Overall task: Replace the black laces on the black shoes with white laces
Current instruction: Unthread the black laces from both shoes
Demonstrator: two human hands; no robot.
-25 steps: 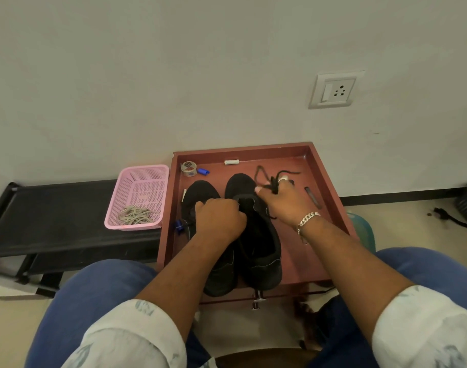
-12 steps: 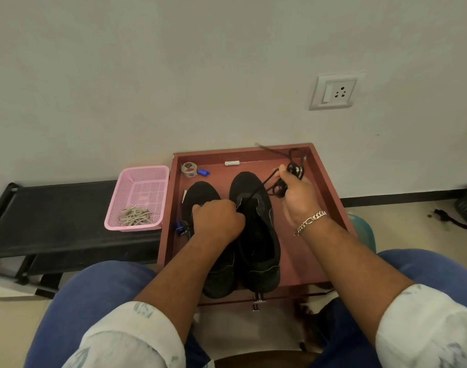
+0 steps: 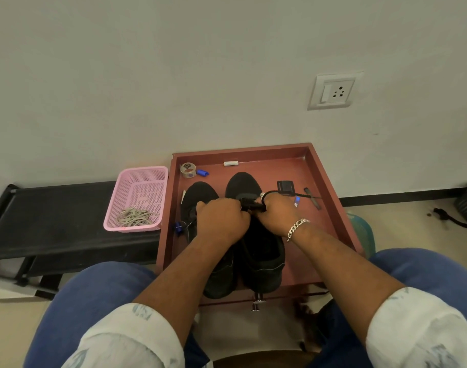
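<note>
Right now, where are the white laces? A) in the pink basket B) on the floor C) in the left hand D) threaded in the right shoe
A: the white laces lie in a loose heap in the pink basket on the black bench, left of the tray, while both hands work on the black shoes.

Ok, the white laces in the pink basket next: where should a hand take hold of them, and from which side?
Grip the white laces at the middle of the bundle, coming straight down from above. They lie in a loose tangle on the floor of the pink basket, at its near end; the mesh walls block a sideways approach, and only the top is open.
</note>
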